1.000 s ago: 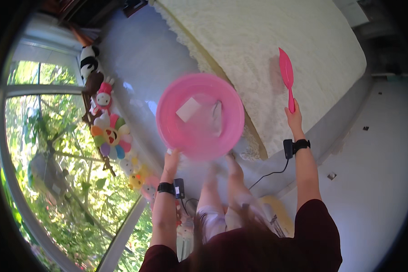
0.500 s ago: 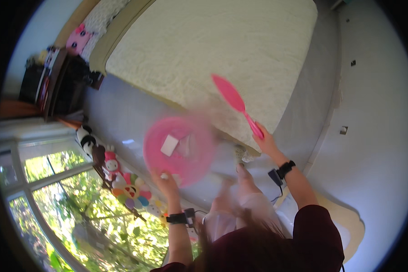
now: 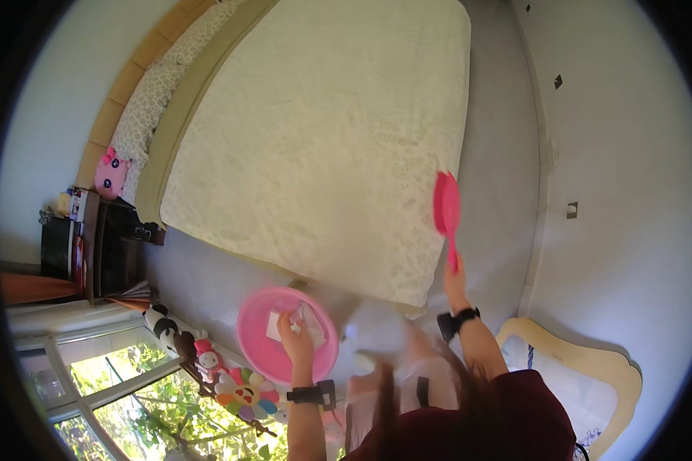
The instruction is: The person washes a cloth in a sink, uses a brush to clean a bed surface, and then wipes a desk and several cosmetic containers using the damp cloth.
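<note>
"Head view: why hold the pink brush [image 3: 452,201] so?"
"Right hand [image 3: 455,286] wraps the handle [image 3: 454,247], likely keeping bristles [image 3: 440,203] free beyond fingertips."
"Left hand [image 3: 297,344]?"
"Fingers half-curled over the pink basin [image 3: 254,339]; grip unclear."

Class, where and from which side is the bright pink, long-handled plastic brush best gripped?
Probably by its slim pink handle, coming from the picture's lower edge: the handle points that way, while the broad head points upward. The right hand grips there.
</note>
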{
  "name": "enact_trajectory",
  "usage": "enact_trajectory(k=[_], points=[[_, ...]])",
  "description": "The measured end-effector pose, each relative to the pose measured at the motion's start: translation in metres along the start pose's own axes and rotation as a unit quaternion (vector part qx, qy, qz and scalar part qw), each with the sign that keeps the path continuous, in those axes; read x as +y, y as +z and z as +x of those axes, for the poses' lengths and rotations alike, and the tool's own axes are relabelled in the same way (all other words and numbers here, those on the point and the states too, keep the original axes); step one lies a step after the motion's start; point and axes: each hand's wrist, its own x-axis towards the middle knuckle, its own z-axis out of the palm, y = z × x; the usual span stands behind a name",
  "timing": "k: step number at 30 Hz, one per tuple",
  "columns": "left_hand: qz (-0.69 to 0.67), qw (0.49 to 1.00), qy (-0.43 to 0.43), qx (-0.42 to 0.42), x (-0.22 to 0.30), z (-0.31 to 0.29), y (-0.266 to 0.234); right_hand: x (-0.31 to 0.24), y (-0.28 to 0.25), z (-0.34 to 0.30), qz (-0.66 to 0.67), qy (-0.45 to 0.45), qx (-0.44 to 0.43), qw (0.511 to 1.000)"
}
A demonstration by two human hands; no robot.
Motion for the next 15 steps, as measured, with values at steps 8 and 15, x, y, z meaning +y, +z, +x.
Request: enact_trajectory(k=[8, 15], points=[[-0.037, 0.996, -0.043, 0.062, -0.077, -0.011, -0.087, -0.116, 0.018, -0.058, -0.082, -0.066, -0.029, 0.994], [-0.105, 0.988, -0.008, 0.113, -0.219, -0.021, -0.181, -0.136, 0.095, -0.158, -0.255, -0.121, -0.299, 0.912]])
